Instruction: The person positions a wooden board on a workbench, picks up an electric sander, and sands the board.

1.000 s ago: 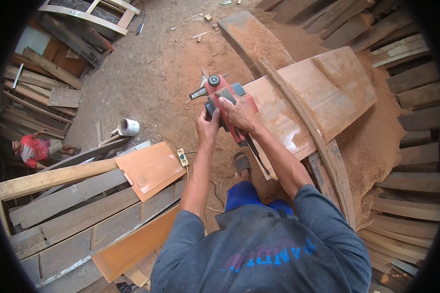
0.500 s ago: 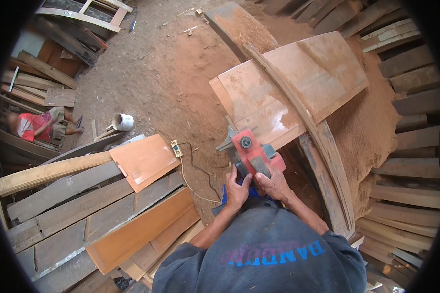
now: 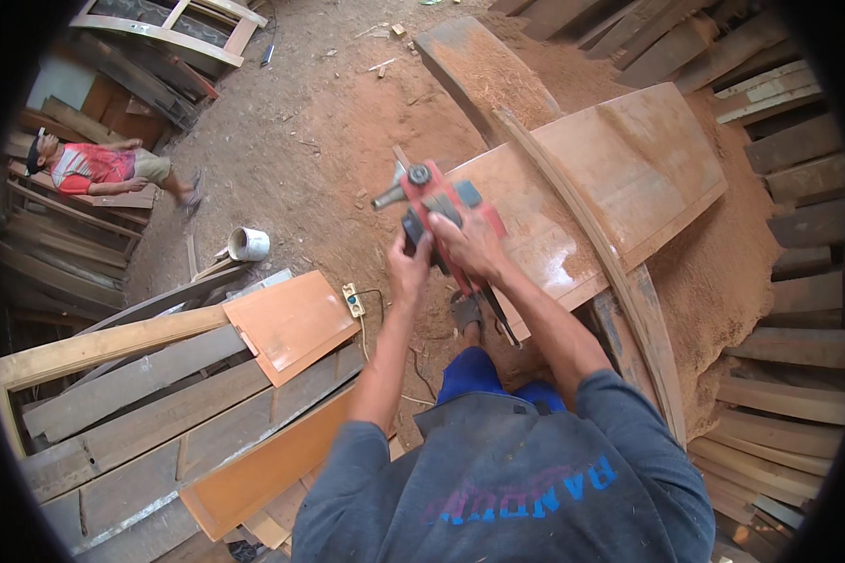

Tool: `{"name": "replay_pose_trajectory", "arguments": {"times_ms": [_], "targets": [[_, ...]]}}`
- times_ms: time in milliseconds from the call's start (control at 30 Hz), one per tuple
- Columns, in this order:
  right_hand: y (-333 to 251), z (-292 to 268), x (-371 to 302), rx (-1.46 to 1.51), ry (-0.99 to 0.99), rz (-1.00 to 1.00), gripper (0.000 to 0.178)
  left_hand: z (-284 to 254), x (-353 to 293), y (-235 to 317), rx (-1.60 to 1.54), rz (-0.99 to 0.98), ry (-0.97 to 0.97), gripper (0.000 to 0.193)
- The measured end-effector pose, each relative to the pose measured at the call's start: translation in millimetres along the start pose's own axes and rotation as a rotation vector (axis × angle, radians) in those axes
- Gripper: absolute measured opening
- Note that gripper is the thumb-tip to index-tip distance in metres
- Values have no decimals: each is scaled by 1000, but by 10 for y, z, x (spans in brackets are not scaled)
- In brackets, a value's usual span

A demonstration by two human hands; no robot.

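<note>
Both my hands are closed on a red and grey electric hand planer [image 3: 443,180], held out at the left edge of a pale reddish wooden panel [image 3: 629,155]. My left hand [image 3: 409,267] grips the dark part on the planer's left side. Beside it, my right hand [image 3: 471,246] wraps over the grey grip on top, hiding much of it. A black cord or strap hangs below the planer. The planer overlaps the panel's left end; whether it touches the wood I cannot tell. A long curved wood strip [image 3: 582,211] lies across the panel.
A thick, sawdust-covered beam [image 3: 483,75] lies under the panel. Left are stacked planks [image 3: 141,413], an orange-brown board [image 3: 291,324], a socket block [image 3: 352,298] and a white bucket [image 3: 249,244]. Another person [image 3: 99,169] is at far left. Timber [image 3: 798,347] lines the right.
My hands have carried the planer forward and left, away from my body, with my arms now stretched out. The other person has come up more upright. The view has shifted slightly.
</note>
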State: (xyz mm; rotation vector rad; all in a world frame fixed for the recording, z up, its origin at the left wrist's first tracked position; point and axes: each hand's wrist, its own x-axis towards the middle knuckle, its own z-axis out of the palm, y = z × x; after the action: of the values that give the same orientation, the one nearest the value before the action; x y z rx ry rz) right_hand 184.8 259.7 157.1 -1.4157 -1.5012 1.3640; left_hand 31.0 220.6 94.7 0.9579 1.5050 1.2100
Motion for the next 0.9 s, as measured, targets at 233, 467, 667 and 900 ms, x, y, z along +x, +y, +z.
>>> {"name": "replay_pose_trajectory", "arguments": {"times_ms": [233, 467, 667, 900], "targets": [[10, 56, 403, -85, 59, -135, 62, -43, 446, 129, -60, -17, -33, 37], [194, -249, -1057, 1, -55, 88, 51, 159, -974, -266, 188, -8, -33, 44], [735, -471, -2628, 93, -104, 249, 51, 367, -2494, -378, 373, -139, -79, 61], [582, -450, -2458, 45, -112, 232, 54, 316, -2408, -579, 299, -115, -84, 47]]}}
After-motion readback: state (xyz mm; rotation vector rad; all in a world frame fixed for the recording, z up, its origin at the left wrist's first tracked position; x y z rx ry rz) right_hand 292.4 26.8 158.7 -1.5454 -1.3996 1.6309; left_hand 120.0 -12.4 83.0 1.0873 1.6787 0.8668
